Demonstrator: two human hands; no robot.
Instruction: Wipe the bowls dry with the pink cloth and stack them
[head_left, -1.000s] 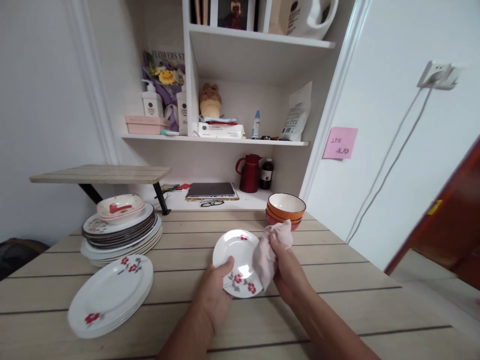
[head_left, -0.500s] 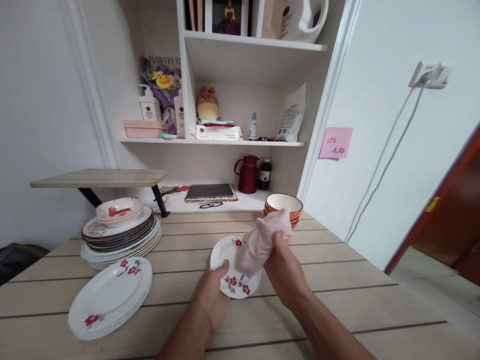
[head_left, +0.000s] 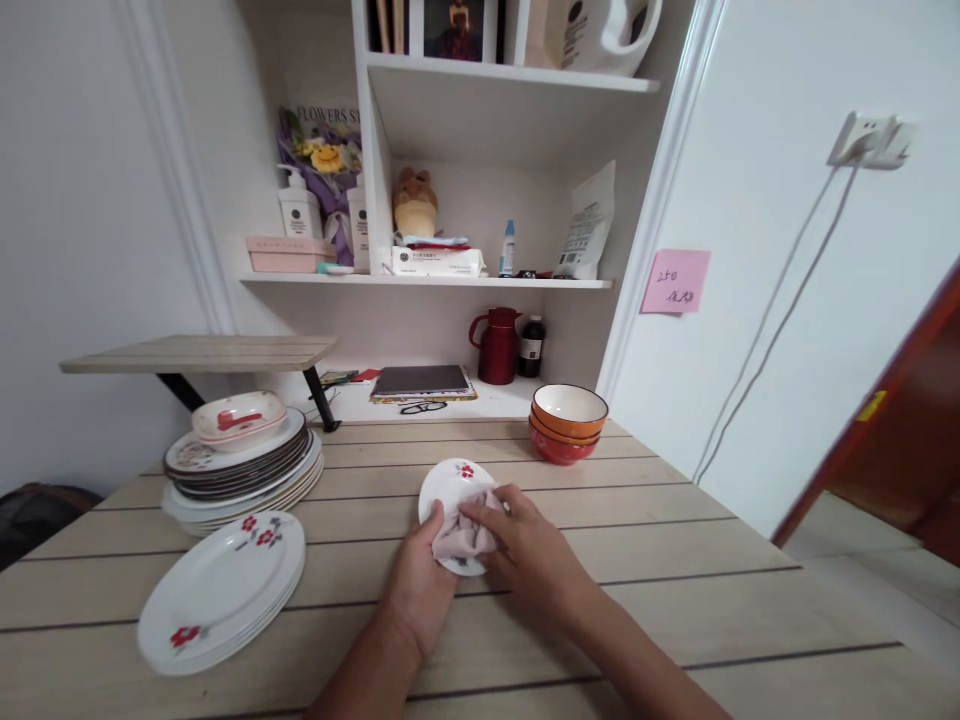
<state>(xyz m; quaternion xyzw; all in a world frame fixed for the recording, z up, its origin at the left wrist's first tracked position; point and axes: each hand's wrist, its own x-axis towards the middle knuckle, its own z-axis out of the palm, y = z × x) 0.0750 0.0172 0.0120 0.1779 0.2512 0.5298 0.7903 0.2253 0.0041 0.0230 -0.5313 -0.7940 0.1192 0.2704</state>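
Note:
A small white plate (head_left: 442,485) with red flowers is held up over the wooden table, tilted toward me. My left hand (head_left: 424,580) grips its lower left edge, thumb on the face and the other fingers hidden beneath. My right hand (head_left: 525,545) presses a crumpled pale pink cloth (head_left: 465,535) against the plate's middle, fingers bunched on the fabric. The cloth covers much of the plate's lower flower pattern.
To the left lie a stack of oval flowered plates (head_left: 225,590) and a taller plate stack (head_left: 240,485) topped by a white dish (head_left: 238,418). Orange and red bowls (head_left: 568,425) are nested at the back right. A small raised shelf (head_left: 202,352) stands behind the plates.
My right hand has brought the cloth down and left from above the plate's right side onto its face. The bowls behind are now uncovered. The plate tilts slightly differently.

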